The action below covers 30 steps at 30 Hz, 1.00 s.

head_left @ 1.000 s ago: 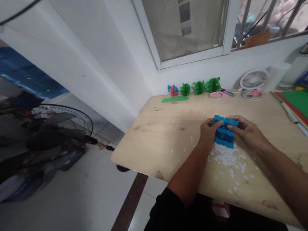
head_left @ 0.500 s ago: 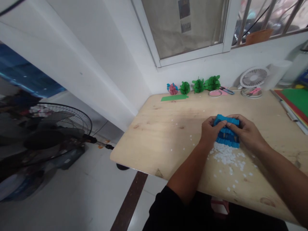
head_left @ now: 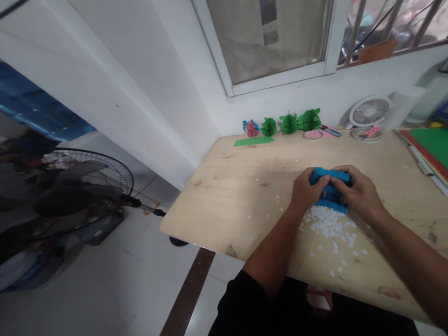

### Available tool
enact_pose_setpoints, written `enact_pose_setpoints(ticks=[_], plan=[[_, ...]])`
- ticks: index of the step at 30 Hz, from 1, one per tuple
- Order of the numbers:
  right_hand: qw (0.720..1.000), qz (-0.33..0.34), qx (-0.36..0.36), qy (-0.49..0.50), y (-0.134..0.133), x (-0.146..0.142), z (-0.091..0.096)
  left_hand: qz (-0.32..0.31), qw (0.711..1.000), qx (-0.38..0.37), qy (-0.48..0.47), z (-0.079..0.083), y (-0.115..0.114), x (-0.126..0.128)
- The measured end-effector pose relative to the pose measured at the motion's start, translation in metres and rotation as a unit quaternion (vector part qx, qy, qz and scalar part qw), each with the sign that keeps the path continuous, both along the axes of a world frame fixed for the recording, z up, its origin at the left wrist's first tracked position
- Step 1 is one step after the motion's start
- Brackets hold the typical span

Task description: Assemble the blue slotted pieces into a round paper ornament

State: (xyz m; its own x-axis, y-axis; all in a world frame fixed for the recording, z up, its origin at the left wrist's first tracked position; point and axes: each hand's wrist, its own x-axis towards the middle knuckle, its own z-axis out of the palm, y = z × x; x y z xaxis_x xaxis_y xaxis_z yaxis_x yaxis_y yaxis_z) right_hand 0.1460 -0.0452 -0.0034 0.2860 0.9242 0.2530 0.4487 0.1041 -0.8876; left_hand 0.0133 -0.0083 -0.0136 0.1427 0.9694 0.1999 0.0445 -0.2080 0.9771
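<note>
A blue pleated paper piece point(head_left: 331, 195) is held upright over the wooden table point(head_left: 238, 196). My left hand point(head_left: 306, 189) grips its left side, fingers curled over the top edge. My right hand point(head_left: 360, 191) grips its right side, thumb and fingers pinched on the top folds. The two hands nearly touch above the paper. A pile of small white paper scraps point(head_left: 331, 226) lies on the table just below and in front of the paper.
Green paper balls point(head_left: 290, 124) and a pink-and-blue one point(head_left: 251, 128) line the back wall, beside a green paper strip point(head_left: 254, 141), tape rolls point(head_left: 313, 135), a small white fan point(head_left: 369, 112) and coloured sheets point(head_left: 432, 149). A black floor fan point(head_left: 80, 186) stands left of the table.
My hands have drawn closer together on the blue paper, squeezing its folds so less of it shows. The view has shifted slightly.
</note>
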Motion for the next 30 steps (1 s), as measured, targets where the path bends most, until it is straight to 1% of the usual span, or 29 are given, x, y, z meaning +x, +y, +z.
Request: enact_pose_setpoints(ticks=[4, 9, 14, 17, 19, 25, 30], plan=[[1.0, -0.001, 0.003, -0.016, 0.0, -0.001, 0.0, 0.011, 1.0, 0.018, 0.02, 0.002, -0.002, -0.002], [1.0, 0.02, 0.013, -0.019, 0.0, -0.002, -0.001, 0.012, 1.0, 0.028, 0.001, 0.004, -0.006, 0.0], [0.998, 0.03, 0.001, -0.048, 0.0, -0.001, -0.001, 0.026, 0.999, 0.027, -0.028, 0.008, -0.009, 0.002], [0.997, 0.032, 0.007, -0.066, -0.001, -0.001, -0.001, 0.024, 0.998, 0.009, -0.058, 0.01, -0.01, 0.003], [0.996, 0.02, 0.013, -0.086, -0.002, -0.002, 0.0, 0.022, 0.997, -0.003, -0.075, 0.01, -0.009, 0.003], [0.99, -0.002, 0.025, -0.141, -0.006, -0.006, 0.0, 0.012, 0.995, -0.04, -0.094, 0.005, -0.003, 0.005], [0.99, 0.008, 0.024, -0.141, -0.005, -0.006, -0.002, 0.007, 0.99, -0.065, -0.126, 0.001, 0.001, 0.007]])
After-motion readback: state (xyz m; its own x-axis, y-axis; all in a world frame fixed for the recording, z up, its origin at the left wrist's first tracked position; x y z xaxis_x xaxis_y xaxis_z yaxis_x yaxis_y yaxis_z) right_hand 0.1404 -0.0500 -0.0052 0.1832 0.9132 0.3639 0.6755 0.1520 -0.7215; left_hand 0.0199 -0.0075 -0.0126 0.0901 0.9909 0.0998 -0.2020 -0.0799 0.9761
